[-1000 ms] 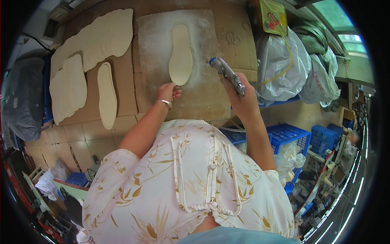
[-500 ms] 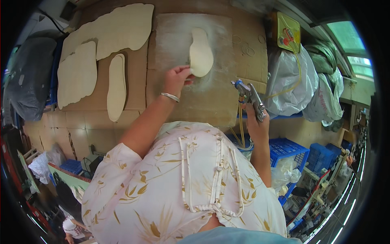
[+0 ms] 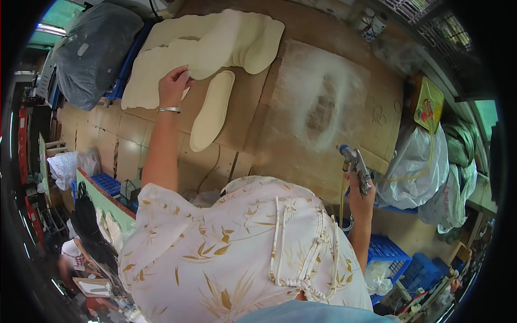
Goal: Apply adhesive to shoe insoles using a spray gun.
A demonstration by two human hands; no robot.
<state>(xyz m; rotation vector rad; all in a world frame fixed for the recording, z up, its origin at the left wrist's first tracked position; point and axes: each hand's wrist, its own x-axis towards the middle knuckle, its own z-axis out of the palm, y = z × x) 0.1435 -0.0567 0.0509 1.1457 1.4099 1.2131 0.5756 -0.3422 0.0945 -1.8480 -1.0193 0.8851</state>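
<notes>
My left hand (image 3: 175, 87) pinches the near end of a cream insole (image 3: 216, 46), which is slightly blurred. The insole lies over or just above rows of overlapping cream insoles (image 3: 259, 51) at the far left; I cannot tell whether it touches them. Nearer to me, a small stack of insoles (image 3: 212, 112) rests on the brown cardboard. In my right hand (image 3: 361, 195) is a metal spray gun (image 3: 356, 166) with a yellowish hose, its nozzle pointing forward and left. Ahead of it a board (image 3: 291, 124) carries white overspray around a darker insole-shaped patch.
A yellow tray (image 3: 430, 102) with red-handled items sits at the right, above silvery plastic bags (image 3: 417, 169). Rubber bands (image 3: 377, 114) lie beside the board. Cans (image 3: 371, 24) stand at the back; a dark bag (image 3: 94, 54) is at far left. Blue crates (image 3: 386, 253) stand at lower right.
My left hand has carried the insole off the sprayed board, leftward to the insole rows. The view has turned left. My right hand still grips the spray gun.
</notes>
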